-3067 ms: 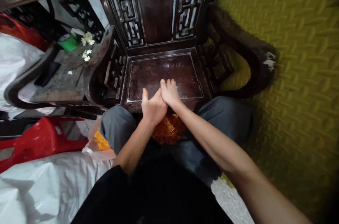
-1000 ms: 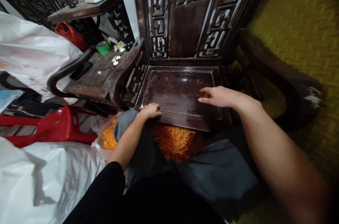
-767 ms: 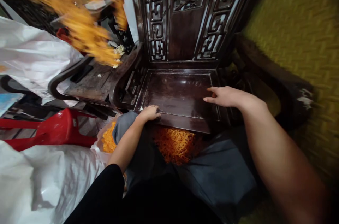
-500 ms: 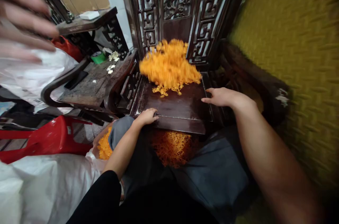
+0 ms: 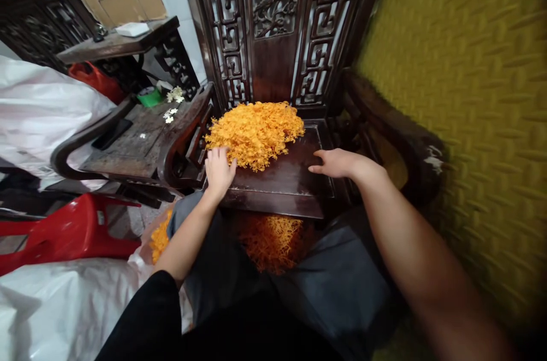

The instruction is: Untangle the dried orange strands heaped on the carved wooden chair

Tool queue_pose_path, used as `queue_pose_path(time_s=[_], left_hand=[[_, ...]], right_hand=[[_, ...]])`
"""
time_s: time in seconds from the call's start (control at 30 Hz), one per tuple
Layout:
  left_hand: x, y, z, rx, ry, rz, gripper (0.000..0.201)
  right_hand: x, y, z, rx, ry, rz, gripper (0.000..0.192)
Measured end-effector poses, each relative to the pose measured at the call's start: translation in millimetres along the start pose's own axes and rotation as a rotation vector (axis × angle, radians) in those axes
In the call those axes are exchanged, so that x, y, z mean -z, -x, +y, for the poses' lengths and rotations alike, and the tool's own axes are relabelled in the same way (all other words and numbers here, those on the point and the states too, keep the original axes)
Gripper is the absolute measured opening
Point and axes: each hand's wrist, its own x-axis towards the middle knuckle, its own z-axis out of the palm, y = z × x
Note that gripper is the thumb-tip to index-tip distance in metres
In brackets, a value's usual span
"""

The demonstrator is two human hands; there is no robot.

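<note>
Left hand: the left hand [image 5: 219, 170] lies flat and spread on the seat, fingers splayed, fingertips touching the near-left edge of the orange heap; it holds nothing.
Right hand: the right hand [image 5: 335, 162] rests open on the right side of the seat, fingers together and pointing left toward the heap, just apart from it; it holds nothing.
Heap: a loose mound of fine orange shreds [image 5: 254, 132], perhaps petals or dried strands, sits at the back-left of the dark carved wooden chair seat [image 5: 286, 184], against the fretwork chair back [image 5: 273, 25].
Handling: it looks very light, soft and loose, likely to scatter or shed; probably best scooped from below at its edges with cupped hands, not pinched.
Edges: the seat has a raised rim and carved armrests [image 5: 183, 133] either side; its front edge is open, and more orange shreds [image 5: 271, 241] lie below it between the person's knees.
Open room: bare seat lies between the hands and in front of the heap.
Surroundings: a second wooden chair [image 5: 128, 142] with small white flowers [image 5: 173, 96] stands to the left, a red plastic stool [image 5: 68, 233] and white plastic sheeting [image 5: 64, 310] nearer; a yellow quilted surface [image 5: 461, 93] fills the right.
</note>
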Motion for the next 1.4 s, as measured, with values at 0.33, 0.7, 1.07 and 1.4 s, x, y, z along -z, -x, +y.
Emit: queue_pose_path(time_s=[0.33,0.7,1.07,1.4], left_hand=[[-72.0,-94,11,0.005,-0.018,-0.507,0.118],[-47.5,-108,0,-0.276,0.015,-0.504,0.064],[6.7,-97,5,-0.048,0.111,-0.085,0.043],[-27.7,-120,25,-0.03,0.355,-0.193,0.024]], right_hand=[[4,7,-12,0.044,0.01,-0.008,0.072],[-4,0,-14,0.116,-0.03,0.086,0.064],[-9,-3,-43,0.191,-0.009,0.298,0.052],[-23,-1,-70,0.274,0.043,0.087,0.056]])
